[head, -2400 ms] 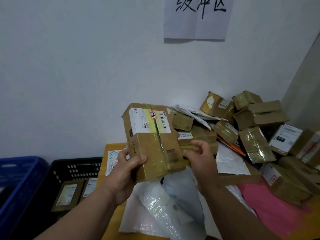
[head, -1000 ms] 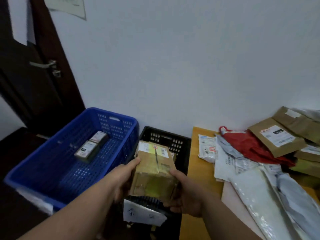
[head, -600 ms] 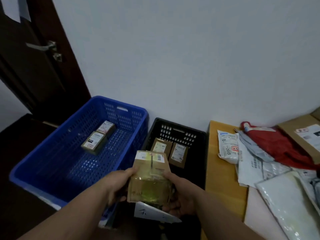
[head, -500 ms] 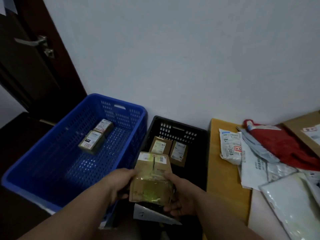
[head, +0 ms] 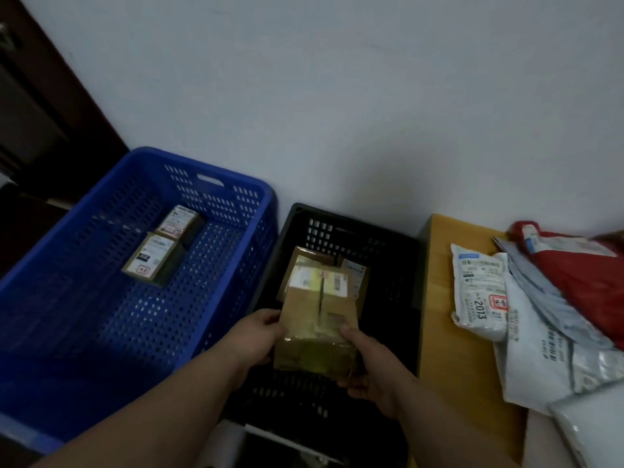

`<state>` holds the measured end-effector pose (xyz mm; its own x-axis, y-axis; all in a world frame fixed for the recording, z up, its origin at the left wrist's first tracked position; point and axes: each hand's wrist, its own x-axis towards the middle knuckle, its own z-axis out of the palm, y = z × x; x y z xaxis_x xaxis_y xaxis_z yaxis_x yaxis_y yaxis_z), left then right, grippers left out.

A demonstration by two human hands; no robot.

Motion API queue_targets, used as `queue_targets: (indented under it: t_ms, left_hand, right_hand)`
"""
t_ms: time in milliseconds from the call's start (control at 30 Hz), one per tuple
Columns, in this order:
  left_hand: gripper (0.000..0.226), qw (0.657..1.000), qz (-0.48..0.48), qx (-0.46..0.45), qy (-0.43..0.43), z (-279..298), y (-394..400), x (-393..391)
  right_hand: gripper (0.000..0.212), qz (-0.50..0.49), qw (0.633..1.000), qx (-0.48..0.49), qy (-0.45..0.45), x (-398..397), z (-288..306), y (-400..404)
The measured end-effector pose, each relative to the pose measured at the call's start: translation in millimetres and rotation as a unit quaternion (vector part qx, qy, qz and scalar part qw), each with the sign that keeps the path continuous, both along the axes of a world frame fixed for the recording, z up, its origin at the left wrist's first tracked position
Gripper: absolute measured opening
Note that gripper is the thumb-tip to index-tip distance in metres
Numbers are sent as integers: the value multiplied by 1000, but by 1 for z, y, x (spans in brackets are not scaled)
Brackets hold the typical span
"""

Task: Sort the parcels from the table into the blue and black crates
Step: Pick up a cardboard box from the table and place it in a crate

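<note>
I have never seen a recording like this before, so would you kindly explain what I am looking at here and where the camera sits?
There is no machine here: a person sorts parcels by hand, and the single camera is worn on their head, looking forward and down, so you see their own forearms.

The left hand and the right hand both have a grip on one taped cardboard box, held over the black crate. That crate already holds at least two brown parcels, mostly hidden behind the box.

Beside it, on the left, stands the blue crate with two small labelled boxes inside.

On the right is the wooden table, with a white bag marked 2013, grey and white mailers and a red bag waiting to be sorted.
</note>
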<state>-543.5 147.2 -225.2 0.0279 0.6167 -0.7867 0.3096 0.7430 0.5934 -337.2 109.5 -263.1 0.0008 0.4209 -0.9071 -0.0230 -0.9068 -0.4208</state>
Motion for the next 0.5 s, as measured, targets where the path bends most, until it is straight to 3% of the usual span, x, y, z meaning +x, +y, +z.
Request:
queue_targets:
  t_ms: [267, 500]
  left_hand:
    - [30, 988, 62, 137, -25, 29, 50, -53]
    - [31, 979, 110, 171, 0, 27, 77, -182]
  right_hand:
    - [50, -24, 988, 153, 11, -68, 18, 57]
    - [65, 20, 977, 209, 25, -196, 27, 91]
